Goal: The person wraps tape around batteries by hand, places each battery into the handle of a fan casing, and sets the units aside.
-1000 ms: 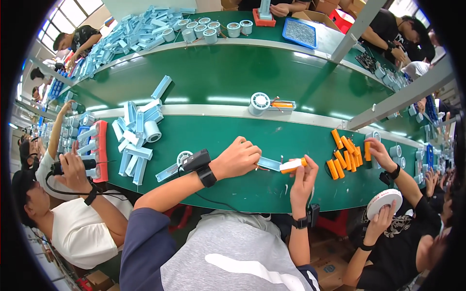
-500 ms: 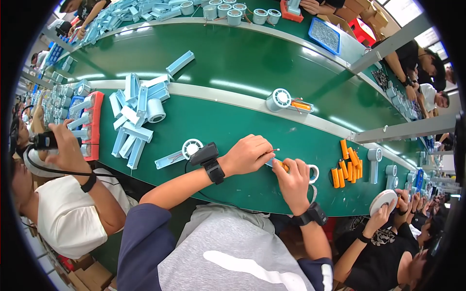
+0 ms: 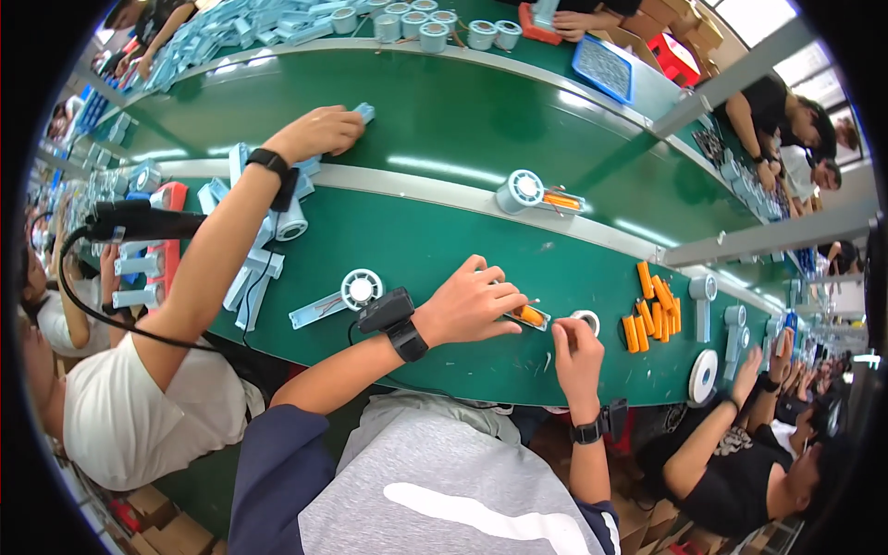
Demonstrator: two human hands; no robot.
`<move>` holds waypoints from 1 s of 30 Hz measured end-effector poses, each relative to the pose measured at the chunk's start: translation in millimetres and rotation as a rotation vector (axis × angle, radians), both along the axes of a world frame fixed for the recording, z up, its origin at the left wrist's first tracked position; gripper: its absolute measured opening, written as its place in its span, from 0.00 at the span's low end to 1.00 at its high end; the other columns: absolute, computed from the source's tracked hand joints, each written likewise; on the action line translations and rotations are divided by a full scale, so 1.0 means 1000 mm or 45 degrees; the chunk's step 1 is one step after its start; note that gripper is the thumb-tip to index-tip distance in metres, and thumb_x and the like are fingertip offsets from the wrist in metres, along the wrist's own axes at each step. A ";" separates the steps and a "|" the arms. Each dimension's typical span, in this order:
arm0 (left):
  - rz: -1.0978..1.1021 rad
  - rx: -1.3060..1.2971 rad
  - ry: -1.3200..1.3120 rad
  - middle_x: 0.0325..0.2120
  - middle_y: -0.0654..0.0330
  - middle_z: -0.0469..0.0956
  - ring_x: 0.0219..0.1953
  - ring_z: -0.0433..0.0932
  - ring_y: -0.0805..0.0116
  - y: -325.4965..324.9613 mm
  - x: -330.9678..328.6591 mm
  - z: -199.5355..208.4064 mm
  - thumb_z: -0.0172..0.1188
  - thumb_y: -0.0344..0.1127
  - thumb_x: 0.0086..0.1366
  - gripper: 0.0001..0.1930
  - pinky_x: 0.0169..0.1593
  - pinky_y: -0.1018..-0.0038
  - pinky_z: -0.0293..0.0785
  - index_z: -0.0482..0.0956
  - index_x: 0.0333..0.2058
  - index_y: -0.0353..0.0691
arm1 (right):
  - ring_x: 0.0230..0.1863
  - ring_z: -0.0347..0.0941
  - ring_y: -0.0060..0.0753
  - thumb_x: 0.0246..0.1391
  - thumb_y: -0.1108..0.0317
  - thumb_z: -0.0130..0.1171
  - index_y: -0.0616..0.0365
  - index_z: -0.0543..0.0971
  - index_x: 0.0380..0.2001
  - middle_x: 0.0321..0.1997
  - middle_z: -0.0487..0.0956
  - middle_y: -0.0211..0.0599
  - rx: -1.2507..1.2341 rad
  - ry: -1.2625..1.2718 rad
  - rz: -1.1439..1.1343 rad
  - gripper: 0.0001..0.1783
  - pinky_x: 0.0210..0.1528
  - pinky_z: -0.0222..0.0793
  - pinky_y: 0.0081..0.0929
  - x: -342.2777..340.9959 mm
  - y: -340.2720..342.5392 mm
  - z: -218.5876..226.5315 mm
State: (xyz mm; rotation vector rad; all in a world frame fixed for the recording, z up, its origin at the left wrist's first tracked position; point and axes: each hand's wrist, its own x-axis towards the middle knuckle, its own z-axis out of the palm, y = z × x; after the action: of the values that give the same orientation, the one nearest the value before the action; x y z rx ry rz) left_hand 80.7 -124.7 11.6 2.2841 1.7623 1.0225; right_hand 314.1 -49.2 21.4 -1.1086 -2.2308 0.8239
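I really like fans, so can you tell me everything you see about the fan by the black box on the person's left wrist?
The fan looks like plastic. Its round head has a whitish slotted grille with a plain disc in the middle. The straight, pale-blue handle is open like a trough, with thin reddish wires inside. It lies on the green table, grille up, handle pointing to the picture's lower left. The black box overlaps the head's edge in this view; I can't tell if they touch.

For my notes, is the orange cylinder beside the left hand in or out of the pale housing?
In: the orange cylinder shows between the edges of the pale housing.
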 end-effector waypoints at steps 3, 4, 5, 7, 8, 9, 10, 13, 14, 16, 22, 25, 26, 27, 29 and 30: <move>-0.014 0.083 0.022 0.35 0.71 0.80 0.40 0.77 0.70 0.001 0.002 -0.012 0.71 0.44 0.55 0.14 0.47 0.67 0.68 0.81 0.38 0.49 | 0.24 0.71 0.17 0.61 0.66 0.60 0.63 0.79 0.35 0.24 0.78 0.33 -0.674 -0.043 -0.180 0.10 0.24 0.62 0.19 -0.011 0.005 -0.007; -0.008 0.127 0.029 0.36 0.72 0.80 0.40 0.77 0.71 0.003 0.002 -0.016 0.71 0.45 0.54 0.15 0.48 0.66 0.68 0.81 0.38 0.50 | 0.24 0.71 0.17 0.61 0.66 0.60 0.63 0.79 0.35 0.24 0.78 0.33 -0.674 -0.027 -0.198 0.10 0.24 0.62 0.19 -0.014 0.008 -0.006; -0.025 0.123 0.040 0.36 0.72 0.80 0.40 0.77 0.71 0.003 0.003 -0.014 0.71 0.45 0.54 0.15 0.48 0.66 0.68 0.81 0.38 0.50 | 0.23 0.70 0.16 0.62 0.64 0.60 0.64 0.78 0.34 0.22 0.76 0.32 -0.633 -0.097 -0.138 0.11 0.24 0.61 0.19 -0.018 0.011 -0.004; -0.063 0.075 0.035 0.37 0.71 0.80 0.41 0.77 0.71 0.000 0.006 -0.009 0.71 0.44 0.54 0.15 0.49 0.67 0.68 0.80 0.39 0.50 | 0.21 0.68 0.16 0.63 0.61 0.59 0.64 0.78 0.31 0.18 0.73 0.30 -0.547 -0.241 -0.010 0.15 0.23 0.60 0.19 -0.022 0.013 -0.001; -0.073 0.052 0.031 0.38 0.71 0.80 0.41 0.77 0.71 -0.002 0.007 -0.007 0.71 0.43 0.54 0.16 0.49 0.67 0.67 0.80 0.40 0.51 | 0.21 0.68 0.16 0.63 0.61 0.59 0.64 0.78 0.31 0.18 0.73 0.30 -0.549 -0.232 -0.010 0.15 0.23 0.60 0.19 -0.021 0.014 -0.004; -0.073 0.051 0.039 0.38 0.71 0.80 0.41 0.77 0.71 -0.003 0.007 -0.005 0.71 0.43 0.54 0.16 0.49 0.67 0.67 0.80 0.40 0.51 | 0.20 0.68 0.17 0.62 0.61 0.60 0.63 0.77 0.31 0.17 0.73 0.30 -0.683 -0.126 0.003 0.15 0.22 0.60 0.19 -0.021 0.015 -0.007; -0.092 0.039 0.063 0.38 0.71 0.79 0.41 0.77 0.71 -0.004 0.008 -0.003 0.71 0.42 0.54 0.16 0.49 0.67 0.68 0.80 0.41 0.50 | 0.19 0.67 0.17 0.62 0.61 0.61 0.63 0.77 0.30 0.17 0.72 0.30 -0.816 -0.021 0.017 0.14 0.22 0.60 0.20 -0.021 0.016 -0.010; -0.118 0.011 0.113 0.39 0.70 0.79 0.41 0.77 0.70 -0.004 0.005 0.000 0.71 0.39 0.53 0.17 0.50 0.67 0.68 0.79 0.41 0.50 | 0.20 0.67 0.21 0.59 0.62 0.64 0.62 0.77 0.31 0.18 0.72 0.32 -0.781 -0.016 -0.006 0.13 0.23 0.60 0.21 -0.024 0.009 -0.002; -0.098 -0.035 0.115 0.39 0.69 0.79 0.41 0.77 0.69 -0.001 0.000 0.001 0.71 0.37 0.53 0.16 0.49 0.68 0.68 0.79 0.41 0.49 | 0.22 0.68 0.23 0.58 0.63 0.65 0.62 0.78 0.32 0.21 0.73 0.33 -0.613 -0.119 -0.048 0.12 0.24 0.61 0.23 -0.030 0.003 0.010; -0.082 -0.125 0.114 0.40 0.67 0.79 0.41 0.78 0.68 0.005 -0.004 0.003 0.72 0.35 0.53 0.16 0.49 0.68 0.69 0.79 0.41 0.48 | 0.23 0.69 0.25 0.56 0.64 0.67 0.62 0.78 0.33 0.23 0.74 0.35 -0.448 -0.216 -0.103 0.12 0.25 0.62 0.24 -0.036 -0.005 0.021; -0.077 -0.190 -0.070 0.37 0.65 0.80 0.41 0.78 0.67 0.003 -0.007 -0.008 0.72 0.35 0.52 0.19 0.49 0.69 0.68 0.78 0.43 0.46 | 0.40 0.71 0.40 0.49 0.69 0.70 0.61 0.79 0.39 0.37 0.74 0.40 0.234 -0.251 0.222 0.15 0.40 0.68 0.34 -0.050 -0.004 0.018; -0.060 -0.161 -0.018 0.35 0.65 0.80 0.42 0.78 0.68 0.005 -0.008 -0.010 0.72 0.37 0.52 0.21 0.49 0.70 0.68 0.78 0.45 0.45 | 0.42 0.71 0.42 0.48 0.70 0.70 0.61 0.80 0.40 0.39 0.74 0.41 0.211 -0.156 0.215 0.15 0.43 0.69 0.35 -0.035 0.001 0.003; -0.068 -0.166 -0.008 0.35 0.66 0.80 0.41 0.78 0.68 0.005 -0.006 -0.010 0.73 0.38 0.51 0.21 0.49 0.70 0.68 0.78 0.45 0.46 | 0.42 0.72 0.41 0.49 0.70 0.69 0.60 0.80 0.40 0.39 0.75 0.41 0.191 0.002 0.157 0.15 0.43 0.69 0.34 -0.024 0.003 -0.001; -0.074 -0.172 0.003 0.34 0.66 0.80 0.41 0.78 0.68 0.006 -0.005 -0.008 0.73 0.38 0.51 0.22 0.49 0.70 0.68 0.78 0.45 0.46 | 0.41 0.72 0.41 0.50 0.71 0.68 0.60 0.80 0.40 0.39 0.75 0.41 0.170 0.159 0.100 0.14 0.44 0.69 0.33 -0.013 0.005 -0.005; -0.050 -0.188 0.007 0.34 0.67 0.80 0.41 0.78 0.68 0.005 -0.003 -0.004 0.74 0.38 0.50 0.22 0.49 0.70 0.68 0.79 0.45 0.46 | 0.41 0.72 0.40 0.50 0.72 0.67 0.60 0.80 0.40 0.40 0.76 0.41 0.123 0.171 0.143 0.13 0.43 0.69 0.33 -0.002 0.004 -0.006; -0.065 -0.203 0.030 0.34 0.67 0.80 0.41 0.78 0.69 0.006 -0.004 -0.001 0.74 0.40 0.50 0.22 0.49 0.69 0.67 0.79 0.44 0.46 | 0.40 0.72 0.39 0.51 0.72 0.66 0.61 0.80 0.40 0.41 0.76 0.41 0.084 0.183 0.154 0.12 0.43 0.68 0.32 0.002 0.002 -0.005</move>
State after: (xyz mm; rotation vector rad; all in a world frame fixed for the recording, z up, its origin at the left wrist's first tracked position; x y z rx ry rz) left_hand 76.9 -119.1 10.1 2.2401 1.7172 0.8176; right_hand 315.9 -46.7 16.5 -0.8634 -2.2039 0.8454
